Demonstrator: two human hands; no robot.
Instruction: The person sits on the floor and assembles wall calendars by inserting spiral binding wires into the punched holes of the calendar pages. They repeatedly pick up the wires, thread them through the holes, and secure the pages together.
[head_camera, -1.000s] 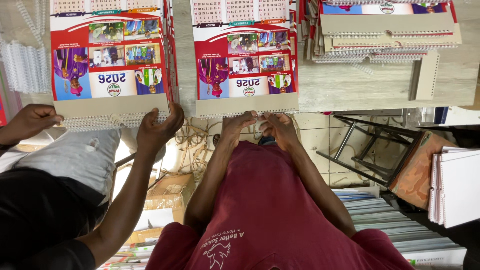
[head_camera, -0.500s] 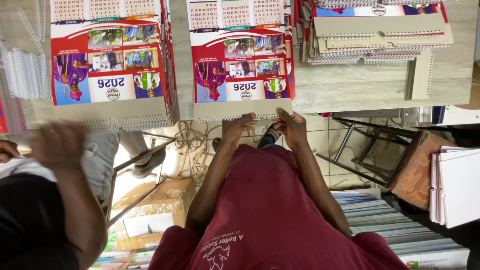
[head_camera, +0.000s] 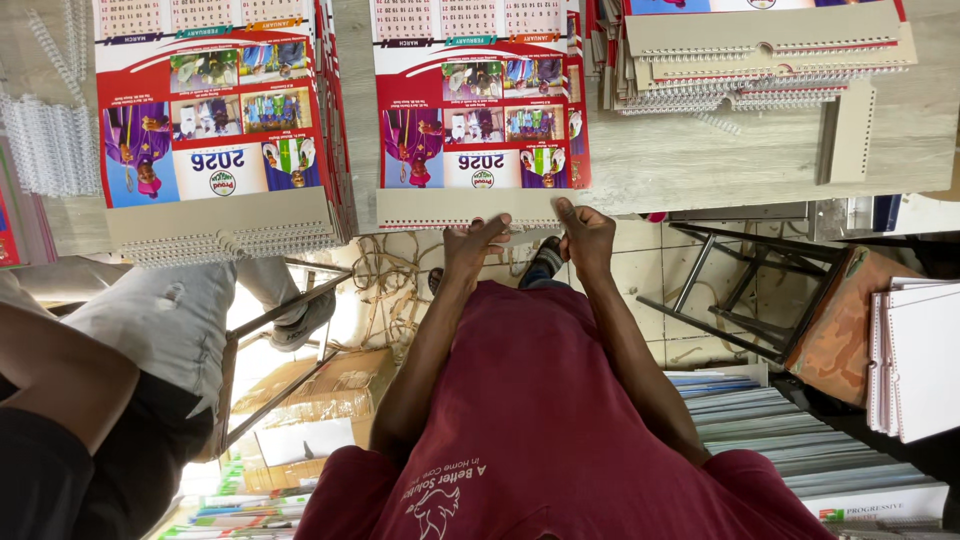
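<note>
Both hands meet at the near edge of a calendar stack (head_camera: 478, 110) on the wooden table (head_camera: 720, 155). That worktop is pale and worn; below its edge show tiled floor, a metal stool frame (head_camera: 740, 290) and a cardboard box (head_camera: 320, 400) whose contents cannot be made out. A second calendar stack (head_camera: 215, 120) lies to one side beside loose wire spirals (head_camera: 45, 140), bound calendars (head_camera: 770, 50) to the other. Left hand (head_camera: 475, 243), fingers curled, and right hand (head_camera: 587, 232), fingers bent, pinch the grey backing board's (head_camera: 460, 207) wire-bound edge. Another person's arm (head_camera: 60, 370) shows at the frame's side.
</note>
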